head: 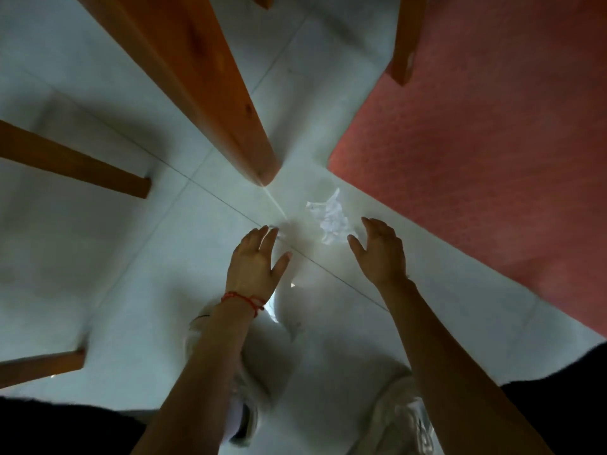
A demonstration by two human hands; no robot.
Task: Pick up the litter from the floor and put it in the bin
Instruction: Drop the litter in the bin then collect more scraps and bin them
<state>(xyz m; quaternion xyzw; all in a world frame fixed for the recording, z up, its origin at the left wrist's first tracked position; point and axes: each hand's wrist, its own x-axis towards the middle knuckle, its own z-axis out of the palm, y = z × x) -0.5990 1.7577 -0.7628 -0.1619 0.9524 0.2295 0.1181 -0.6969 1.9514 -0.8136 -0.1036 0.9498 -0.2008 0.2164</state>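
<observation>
Head view looks down at a crumpled white paper (pixel 331 218) lying on the pale tiled floor (pixel 98 224), near the pink mat (pixel 476 159) and a wooden leg (pixel 203 80). Left hand (pixel 254 262) and right hand (pixel 381 249) flank it, fingers apart, holding nothing.

**Under the table, a pale floor and a pink rug**

We look down on a floor (pixel 98 244) of large pale tiles, their thin grout lines crossing near the middle. A thick orange-brown wooden leg (pixel 197 80) slants in from the top, with slimmer legs at the left (pixel 75 162) and lower left (pixel 39 366), and another at upper right (pixel 407 37). A pink rug (pixel 492 152) covers the right side. The light is dim, with soft shadows under the furniture.
</observation>
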